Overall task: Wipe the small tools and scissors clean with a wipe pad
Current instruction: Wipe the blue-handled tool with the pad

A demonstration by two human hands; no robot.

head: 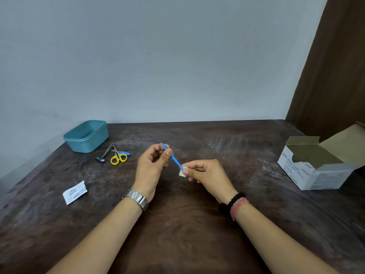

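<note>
My left hand (152, 167) pinches a thin blue-handled tool (174, 158) near its upper end, above the middle of the table; a fine metal tip sticks out past my fingers. My right hand (205, 173) holds a small white wipe pad (182, 172) folded around the tool's lower end. Small scissors with yellow handles (118, 157) lie on the table at the left. A metal nail clipper (104, 154) and another blue-handled tool (124, 153) lie touching them.
A teal plastic tub (87, 136) stands at the back left of the dark wooden table (177, 224). A torn white wipe wrapper (75, 192) lies front left. An opened box of alcohol swabs (318, 165) stands at the right, beside a brown curtain (335, 66).
</note>
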